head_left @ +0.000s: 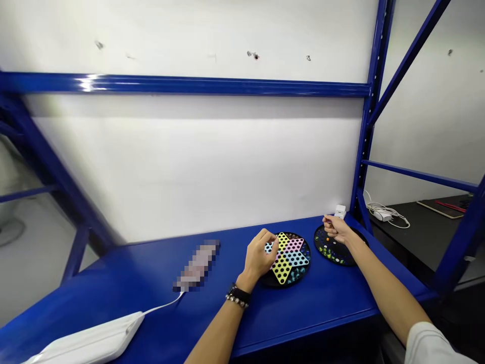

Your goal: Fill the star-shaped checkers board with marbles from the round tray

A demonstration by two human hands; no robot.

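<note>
A round black Chinese checkers board point(282, 273) lies on the blue table, with a star of yellow, pink and light blue points dotted with dark holes. Glass marbles point(297, 274) sit in the rim around the star. My left hand point(260, 254) is over the board's left side, its fingers curled in and whatever they hold hidden. To the right is a round black tray point(343, 258) with several small coloured marbles, mostly yellow and green at its near left. Above its far part my right hand point(336, 230) is closed with fingertips pinched; what is in them is too small to tell.
A blurred flat phone-like thing point(199, 265) lies left of the board, joined by a white cable to a white case point(94, 341). Small white boxes point(340, 211) stand behind the tray. Blue frame posts point(366, 126) rise at the right, beside a dark table with a charger point(382, 216).
</note>
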